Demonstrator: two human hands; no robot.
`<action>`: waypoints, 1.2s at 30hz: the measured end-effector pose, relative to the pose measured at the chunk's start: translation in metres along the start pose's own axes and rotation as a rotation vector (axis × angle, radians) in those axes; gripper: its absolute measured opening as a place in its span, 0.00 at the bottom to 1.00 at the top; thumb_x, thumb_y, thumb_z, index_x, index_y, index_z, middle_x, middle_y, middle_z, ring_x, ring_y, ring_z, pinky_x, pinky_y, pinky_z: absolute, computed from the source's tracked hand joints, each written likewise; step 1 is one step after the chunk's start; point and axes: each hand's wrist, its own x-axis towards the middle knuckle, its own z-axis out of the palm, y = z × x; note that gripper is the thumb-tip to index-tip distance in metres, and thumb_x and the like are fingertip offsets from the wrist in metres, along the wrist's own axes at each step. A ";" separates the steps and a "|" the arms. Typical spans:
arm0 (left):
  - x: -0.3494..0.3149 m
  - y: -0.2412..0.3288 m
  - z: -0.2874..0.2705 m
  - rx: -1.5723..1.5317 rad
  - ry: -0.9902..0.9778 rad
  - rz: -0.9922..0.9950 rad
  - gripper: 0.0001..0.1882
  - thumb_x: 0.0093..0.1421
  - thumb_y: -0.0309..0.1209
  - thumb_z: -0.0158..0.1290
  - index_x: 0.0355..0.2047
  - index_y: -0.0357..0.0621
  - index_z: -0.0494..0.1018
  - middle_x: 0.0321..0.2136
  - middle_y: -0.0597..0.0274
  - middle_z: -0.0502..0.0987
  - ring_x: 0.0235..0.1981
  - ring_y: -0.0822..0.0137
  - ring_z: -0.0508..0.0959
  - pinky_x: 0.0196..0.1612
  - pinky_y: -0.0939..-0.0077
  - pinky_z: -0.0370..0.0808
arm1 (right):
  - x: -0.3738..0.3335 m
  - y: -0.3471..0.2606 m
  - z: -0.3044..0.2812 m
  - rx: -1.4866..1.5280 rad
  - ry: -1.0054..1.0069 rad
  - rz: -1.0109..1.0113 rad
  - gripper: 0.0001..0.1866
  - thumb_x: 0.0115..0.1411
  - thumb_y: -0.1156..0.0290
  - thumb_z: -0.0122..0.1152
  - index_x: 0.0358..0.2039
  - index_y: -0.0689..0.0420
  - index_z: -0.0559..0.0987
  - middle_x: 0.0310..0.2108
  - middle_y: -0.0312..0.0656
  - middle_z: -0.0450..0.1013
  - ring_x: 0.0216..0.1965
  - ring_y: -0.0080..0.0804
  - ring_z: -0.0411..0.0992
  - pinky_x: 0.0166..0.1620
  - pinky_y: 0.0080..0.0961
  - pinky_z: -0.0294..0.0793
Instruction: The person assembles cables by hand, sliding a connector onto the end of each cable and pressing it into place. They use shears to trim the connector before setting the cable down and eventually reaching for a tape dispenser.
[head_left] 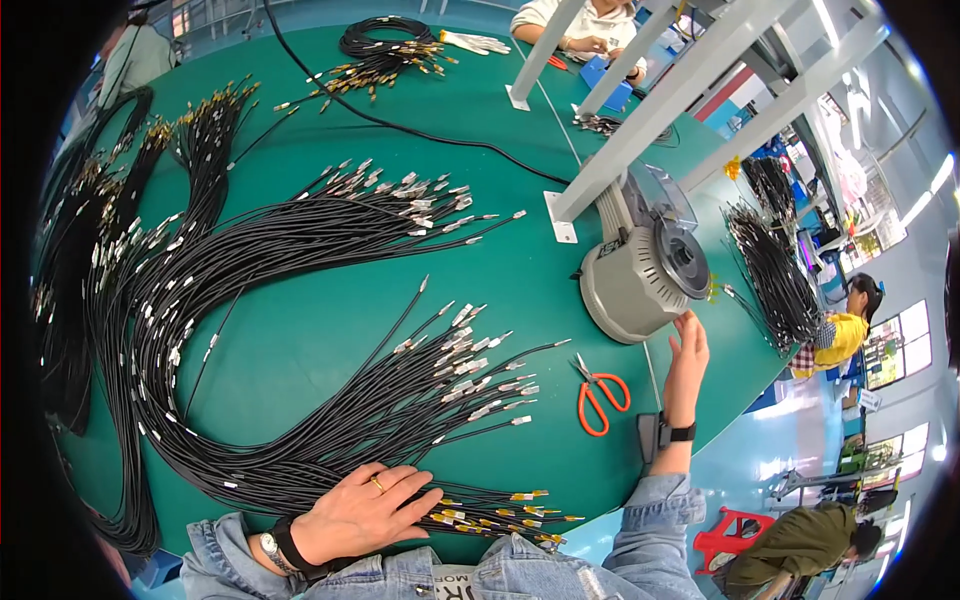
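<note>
My left hand (370, 510) lies palm down on a bundle of thin black cables (300, 455) at the near edge, its fingers stretched out over the strands. Just beyond its fingertips, cable ends with yellow tips (500, 512) stick out to the right. My right hand (687, 360) is raised beside the lower front of a grey round-bodied tape dispenser (630, 285), fingers extended and thumb apart. Nothing shows in that hand; whether its fingertips touch the machine I cannot tell. Orange-handled scissors (600, 393) lie left of my right wrist, blades slightly parted.
More black cables (300, 235) with white-labelled ends curve across the green table (290, 340). A coiled bundle (385, 45) and white gloves (475, 43) lie at the far side. White metal posts (640, 120) stand behind the dispenser. Another cable pile (775, 270) and several people are beyond.
</note>
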 end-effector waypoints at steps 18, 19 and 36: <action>0.009 0.015 0.004 0.080 0.059 -0.172 0.22 0.43 0.46 0.63 0.37 0.50 0.76 0.39 0.70 0.75 0.39 0.71 0.75 0.39 0.75 0.68 | 0.143 0.074 0.008 0.606 -0.373 0.195 0.17 0.63 0.62 0.51 0.50 0.55 0.71 0.46 0.37 0.72 0.44 0.27 0.71 0.47 0.25 0.72; 0.011 0.015 0.005 0.078 0.057 -0.173 0.22 0.43 0.46 0.63 0.37 0.50 0.76 0.39 0.70 0.75 0.38 0.70 0.75 0.39 0.74 0.68 | 0.141 0.068 0.007 0.611 -0.353 0.197 0.17 0.63 0.62 0.51 0.50 0.55 0.71 0.46 0.37 0.72 0.44 0.27 0.71 0.47 0.25 0.72; 0.020 0.028 0.010 0.158 0.089 -0.170 0.24 0.40 0.45 0.65 0.36 0.50 0.75 0.38 0.69 0.76 0.37 0.66 0.75 0.40 0.70 0.68 | 0.120 0.019 0.021 0.615 -0.436 0.132 0.14 0.64 0.65 0.51 0.46 0.58 0.74 0.42 0.33 0.73 0.39 0.19 0.69 0.42 0.19 0.70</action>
